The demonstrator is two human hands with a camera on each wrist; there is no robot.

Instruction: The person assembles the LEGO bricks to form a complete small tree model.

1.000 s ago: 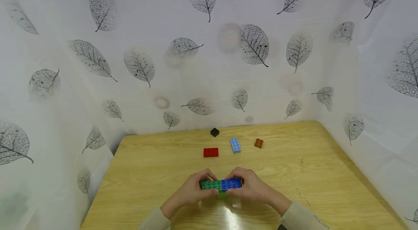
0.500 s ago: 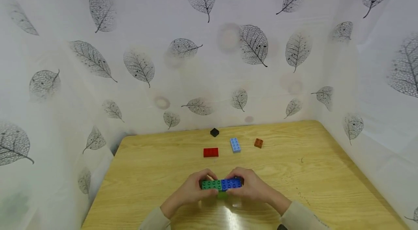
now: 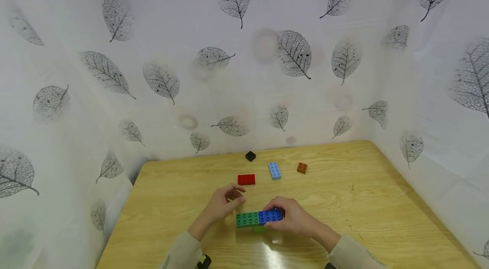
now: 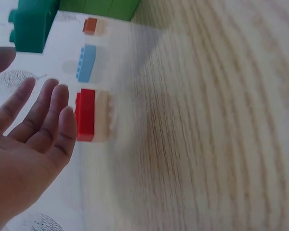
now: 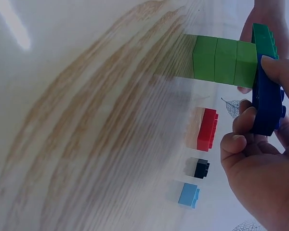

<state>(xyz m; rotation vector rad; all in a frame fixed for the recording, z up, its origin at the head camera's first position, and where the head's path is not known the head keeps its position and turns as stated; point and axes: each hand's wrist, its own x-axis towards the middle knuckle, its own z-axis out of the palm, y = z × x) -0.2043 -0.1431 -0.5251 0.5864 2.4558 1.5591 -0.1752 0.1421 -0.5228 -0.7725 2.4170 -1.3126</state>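
In the head view, a dark green brick (image 3: 247, 219) and a dark blue brick (image 3: 270, 217) lie end to end on top of a light green stack (image 5: 224, 60) of several bricks. The right wrist view shows that stack standing upright on the table beneath their join. My right hand (image 3: 296, 219) pinches the blue brick between thumb and fingers at its right end. My left hand (image 3: 223, 203) is off the bricks, just left of and beyond the green one, its fingers loosely bent with nothing in them. A red brick (image 3: 246, 179) lies a little beyond its fingertips.
Farther back on the wooden table (image 3: 183, 184) lie a black brick (image 3: 250, 156), a light blue brick (image 3: 274, 171) and a small brown-orange brick (image 3: 302, 168). A leaf-patterned white sheet (image 3: 248, 91) rises behind the table's back edge and along the sides.
My left hand has let go of the green brick and moved away to the left and forward. My right hand keeps its grip on the blue brick, and the structure stays in place.
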